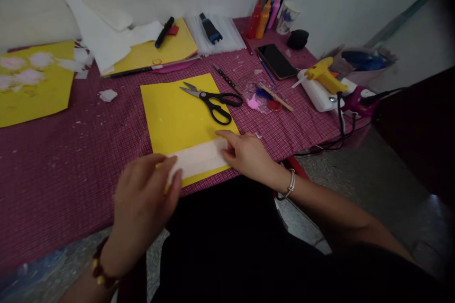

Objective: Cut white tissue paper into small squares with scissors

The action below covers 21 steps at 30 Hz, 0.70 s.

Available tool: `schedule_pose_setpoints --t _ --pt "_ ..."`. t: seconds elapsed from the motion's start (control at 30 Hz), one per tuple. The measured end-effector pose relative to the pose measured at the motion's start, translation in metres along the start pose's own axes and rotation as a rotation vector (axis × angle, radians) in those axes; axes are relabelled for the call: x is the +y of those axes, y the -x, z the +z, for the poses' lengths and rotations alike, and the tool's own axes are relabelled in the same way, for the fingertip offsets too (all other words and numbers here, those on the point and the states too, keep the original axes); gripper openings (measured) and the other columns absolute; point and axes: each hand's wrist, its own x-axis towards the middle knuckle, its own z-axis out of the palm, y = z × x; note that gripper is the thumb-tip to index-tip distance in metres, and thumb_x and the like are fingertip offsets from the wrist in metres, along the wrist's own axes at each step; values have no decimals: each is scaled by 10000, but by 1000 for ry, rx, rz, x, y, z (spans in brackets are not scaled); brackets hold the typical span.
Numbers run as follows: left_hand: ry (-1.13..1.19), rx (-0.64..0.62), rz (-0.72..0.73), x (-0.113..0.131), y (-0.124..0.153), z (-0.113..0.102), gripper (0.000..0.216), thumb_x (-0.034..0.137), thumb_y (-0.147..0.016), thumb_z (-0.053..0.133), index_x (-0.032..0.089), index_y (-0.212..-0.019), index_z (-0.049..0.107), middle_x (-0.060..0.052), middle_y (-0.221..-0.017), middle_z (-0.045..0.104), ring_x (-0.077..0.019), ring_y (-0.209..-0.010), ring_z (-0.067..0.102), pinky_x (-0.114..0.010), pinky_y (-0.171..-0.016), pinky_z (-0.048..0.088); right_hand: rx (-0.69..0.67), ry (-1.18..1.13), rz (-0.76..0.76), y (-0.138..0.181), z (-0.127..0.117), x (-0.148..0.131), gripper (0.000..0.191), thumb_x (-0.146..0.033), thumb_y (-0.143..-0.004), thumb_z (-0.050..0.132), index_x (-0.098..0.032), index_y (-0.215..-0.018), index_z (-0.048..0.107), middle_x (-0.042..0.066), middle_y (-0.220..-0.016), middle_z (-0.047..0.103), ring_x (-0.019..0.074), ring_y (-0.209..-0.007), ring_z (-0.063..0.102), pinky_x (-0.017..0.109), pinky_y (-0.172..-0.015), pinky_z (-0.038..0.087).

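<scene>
A white paper strip (199,158) lies across the near edge of a yellow sheet (177,116) on the red checked tablecloth (71,161). My left hand (144,199) pinches the strip's left end with curled fingers. My right hand (245,152) grips the strip's right end, with the forefinger laid along its top edge. Black-handled scissors (213,99) rest shut on the far part of the yellow sheet, apart from both hands.
A yellow glue gun (325,75) on a white stand, a phone (276,60), paint bottles (263,16), a cup (287,17), pencils and a brush lie at the right. More yellow sheets (33,87), white paper scraps and markers sit at the back. The table's edge runs close to my lap.
</scene>
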Motion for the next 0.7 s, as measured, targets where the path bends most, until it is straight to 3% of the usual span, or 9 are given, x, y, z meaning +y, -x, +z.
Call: schedule_pose_setpoints --t 0.07,0.17,0.37,0.53,0.63,0.7 --pt "16 -100 198 20 3 3 364 275 -878 583 169 -1227 588 -144 -1223 642 -302 -1164 579 -475 -1010 445 15 -10 -11 1 1 1 458 -196 -846 556 -160 -1303 570 8 -709 701 155 -630 604 280 -665 379" --pt "-20 -258 321 42 10 18 498 339 -909 535 125 -1357 500 -165 -1391 556 -308 -1311 482 -487 -1105 356 45 -18 -28 1 4 3 450 -200 -845 564 -161 -1294 576 5 -688 691 153 -616 597 281 -661 381" --pt "-92 -343 304 42 20 38 620 383 -916 511 50 -1430 413 -198 -1494 430 -326 -1382 395 -477 -1134 324 42 -47 -46 1 5 8 461 -192 -850 549 -153 -1309 560 28 -753 697 177 -649 606 314 -692 433" --pt "-91 -308 259 43 20 32 585 371 -909 532 141 -1435 427 -151 -1488 457 -347 -1398 357 -565 -1140 251 144 -130 -188 15 -12 -3 374 -190 -905 514 -152 -1272 574 135 -1111 645 258 -1015 595 415 -880 472" --pt "-94 -271 226 46 18 31 521 386 -902 549 146 -1363 511 -164 -1444 504 -370 -1346 416 -590 -1126 247 60 -173 -318 24 -18 -10 333 -192 -935 488 -166 -1252 587 122 -1156 638 249 -1088 579 426 -943 469" --pt "-75 -279 211 48 17 31 468 351 -900 556 132 -1314 550 -179 -1357 575 -356 -1256 504 -560 -1085 325 -13 -183 -371 29 -17 -12 334 -179 -949 469 -143 -1262 582 119 -1179 646 236 -1118 575 423 -987 462"
